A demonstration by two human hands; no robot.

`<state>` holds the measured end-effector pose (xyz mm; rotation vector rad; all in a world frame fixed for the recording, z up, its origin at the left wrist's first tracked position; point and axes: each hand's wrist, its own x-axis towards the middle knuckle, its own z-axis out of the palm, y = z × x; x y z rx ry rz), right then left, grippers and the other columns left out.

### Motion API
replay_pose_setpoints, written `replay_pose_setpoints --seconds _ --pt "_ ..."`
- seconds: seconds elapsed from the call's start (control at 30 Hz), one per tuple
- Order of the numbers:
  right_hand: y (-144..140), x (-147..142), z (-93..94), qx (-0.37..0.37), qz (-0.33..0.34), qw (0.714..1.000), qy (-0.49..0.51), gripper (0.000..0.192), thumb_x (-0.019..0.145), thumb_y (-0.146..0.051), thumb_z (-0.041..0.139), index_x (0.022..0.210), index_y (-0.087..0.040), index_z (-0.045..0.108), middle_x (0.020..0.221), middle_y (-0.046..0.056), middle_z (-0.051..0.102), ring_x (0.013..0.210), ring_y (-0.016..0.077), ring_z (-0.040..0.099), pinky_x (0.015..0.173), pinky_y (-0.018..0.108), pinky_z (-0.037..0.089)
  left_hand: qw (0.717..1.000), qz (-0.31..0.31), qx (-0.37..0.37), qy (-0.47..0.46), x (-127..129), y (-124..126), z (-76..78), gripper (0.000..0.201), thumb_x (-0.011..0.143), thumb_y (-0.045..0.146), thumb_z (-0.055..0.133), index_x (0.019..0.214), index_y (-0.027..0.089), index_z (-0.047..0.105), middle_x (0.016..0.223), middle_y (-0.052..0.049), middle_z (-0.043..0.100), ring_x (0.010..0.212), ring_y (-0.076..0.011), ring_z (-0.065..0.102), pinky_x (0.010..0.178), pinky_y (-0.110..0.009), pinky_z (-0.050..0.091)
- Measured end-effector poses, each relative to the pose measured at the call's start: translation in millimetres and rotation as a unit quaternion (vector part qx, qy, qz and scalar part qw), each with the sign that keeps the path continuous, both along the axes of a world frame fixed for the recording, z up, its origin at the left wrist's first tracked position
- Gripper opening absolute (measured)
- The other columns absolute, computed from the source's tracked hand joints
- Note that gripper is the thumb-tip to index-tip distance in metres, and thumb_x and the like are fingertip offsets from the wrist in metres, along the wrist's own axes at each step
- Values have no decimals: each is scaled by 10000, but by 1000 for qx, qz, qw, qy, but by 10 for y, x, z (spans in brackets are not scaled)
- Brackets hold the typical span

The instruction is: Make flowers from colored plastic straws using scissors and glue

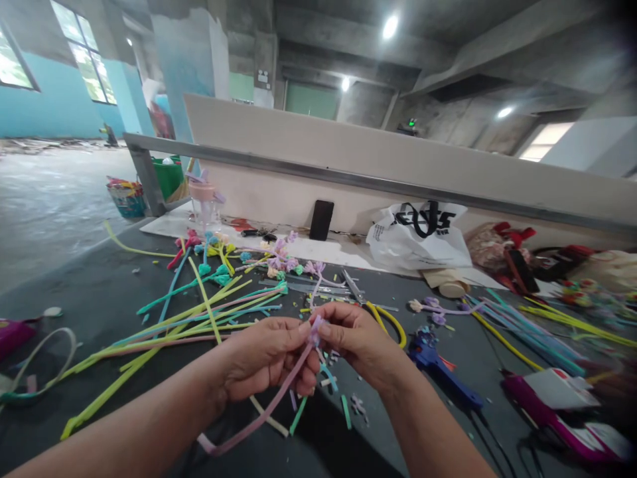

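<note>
Between my two hands is a pink-lilac pipe cleaner [269, 413] with a small lilac flower-like cluster at its upper end. My left hand [271, 352] pinches that end between thumb and fingers, its other fingers curled below. From the other side my right hand [351, 338] pinches the same cluster, the fingertips of both hands almost meeting. The stem hangs down toward me, its lower end bent. Just beyond my right hand lie scissors with yellow handles [385, 322]. A blue glue gun [440, 368] lies to the right of my right forearm.
Yellow and pastel pipe cleaners [164, 335] lie to the left. Finished-looking fuzzy flowers [279, 252] are heaped behind my hands. A black phone [322, 220] leans at the back, beside a white bag [421, 236]. A clear cup [204, 202] stands back left; a magenta-and-white box [557, 411] lies right.
</note>
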<state>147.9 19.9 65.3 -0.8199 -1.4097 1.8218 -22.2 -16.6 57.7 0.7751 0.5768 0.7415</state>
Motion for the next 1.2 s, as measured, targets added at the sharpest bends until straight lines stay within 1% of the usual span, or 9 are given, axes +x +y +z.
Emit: replay_pose_setpoints --seconds 0.17,0.37,0.53,0.73,0.9,0.97,1.03,1.13,1.2 --pt "107 59 -216 -31 7 999 33 183 681 -215 706 829 -141 630 722 -10 588 607 84 565 609 215 443 999 -6 -45 3 49 52 -203 213 812 323 525 834 114 556 648 -34 592 480 -75 532 468 -202 456" --pt "222 77 -411 -33 1 998 47 199 691 -205 697 866 -139 629 754 -4 580 646 90 570 644 232 461 996 45 -70 31 107 176 -291 181 742 253 620 687 111 523 566 -1 540 391 -11 364 338 -107 199" --pt "313 124 -601 -41 -11 998 39 287 719 -232 670 987 -157 601 767 -1 575 639 85 556 620 217 438 994 37 -98 8 118 295 -448 147 742 201 606 675 114 509 563 16 498 377 3 285 339 -114 119" --pt "364 157 -652 5 -130 991 19 261 776 -294 595 1011 -185 564 627 -41 517 468 42 404 445 161 293 992 39 -117 -17 25 329 -597 140 787 237 563 804 98 562 584 27 456 377 13 216 335 -121 73" --pt "271 170 -443 93 -257 960 -64 275 766 -321 572 1010 -196 539 655 -31 510 517 75 429 496 193 353 992 59 -108 -39 9 348 -636 143 805 222 546 823 82 565 601 26 438 394 16 196 348 -121 84" --pt "184 319 -296 160 -295 927 -171 303 777 -334 540 1046 -196 520 744 6 554 617 112 502 571 226 410 992 59 -103 -54 21 355 -665 139 807 217 545 825 81 561 626 17 442 418 11 237 359 -120 107" --pt "107 605 -177 243 -309 869 -299 352 783 -345 501 1106 -204 488 874 52 585 740 163 554 653 280 444 992 55 -94 -63 27 358 -695 144 808 231 546 824 87 556 640 14 447 427 8 252 366 -124 116" --pt "60 1202 -189 329 -352 712 -511 428 750 -277 459 1170 -196 462 1034 101 583 864 227 570 778 373 434 993 52 -88 -63 19 358 -727 160 794 264 565 792 105 542 633 20 450 415 7 250 365 -132 106" --pt "65 1578 -343 297 -337 605 -658 503 698 -191 437 1196 -122 446 1145 166 544 995 291 540 834 423 405 993 53 -88 -61 11 357 -733 171 784 280 577 781 114 534 626 23 452 409 6 256 365 -135 102"
